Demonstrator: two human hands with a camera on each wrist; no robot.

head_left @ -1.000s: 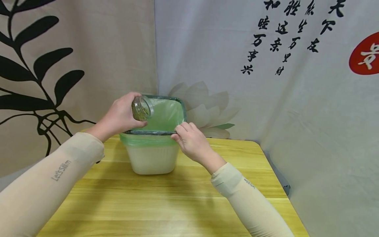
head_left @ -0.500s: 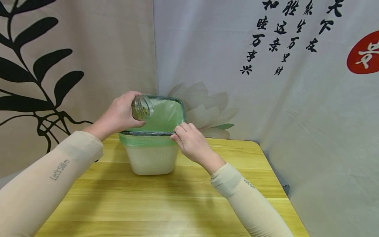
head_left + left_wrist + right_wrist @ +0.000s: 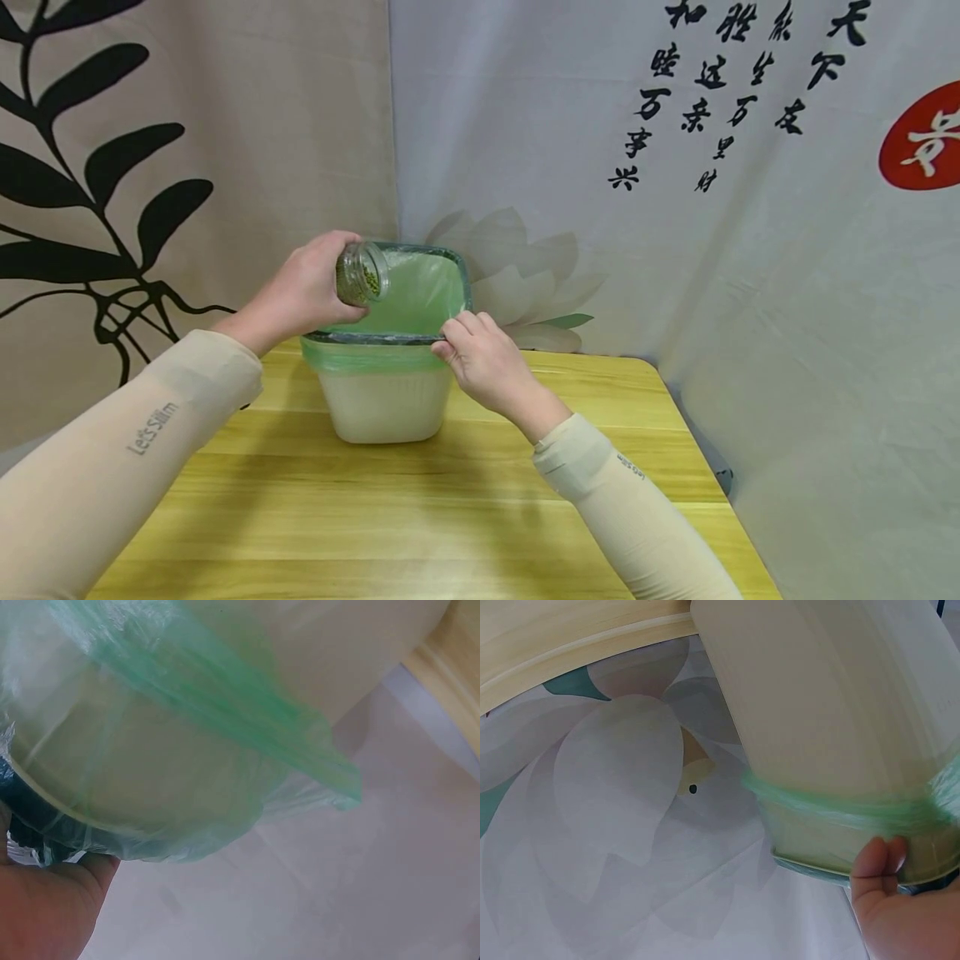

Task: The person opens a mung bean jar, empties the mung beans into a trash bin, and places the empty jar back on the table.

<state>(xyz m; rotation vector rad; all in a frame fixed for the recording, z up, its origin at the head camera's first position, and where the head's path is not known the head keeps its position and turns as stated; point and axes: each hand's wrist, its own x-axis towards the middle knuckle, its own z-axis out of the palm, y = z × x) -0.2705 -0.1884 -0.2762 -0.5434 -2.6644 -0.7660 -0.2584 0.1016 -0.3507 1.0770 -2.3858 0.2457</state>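
My left hand (image 3: 309, 282) grips a clear glass jar (image 3: 352, 273) holding small green bits. The jar lies tipped on its side, mouth to the right, above the opening of a white bin (image 3: 386, 408). A thin green plastic bag (image 3: 420, 292) lines the bin and folds over its outside. With curled fingers, my right hand (image 3: 487, 362) pinches the dark rim (image 3: 382, 338) at its front right corner. In the left wrist view the bag (image 3: 210, 697) hides the jar almost wholly. The right wrist view has my right hand (image 3: 911, 926) at the rim.
The bin stands on a yellow wooden table (image 3: 360, 525), near its back edge. Behind hangs a pale cloth backdrop (image 3: 510, 142) with printed leaves, a lotus and dark characters. The table's right edge runs past my right sleeve (image 3: 637, 500).
The green bits show more clearly toward the jar's mouth. Both hands and the bin have stayed almost where they were.
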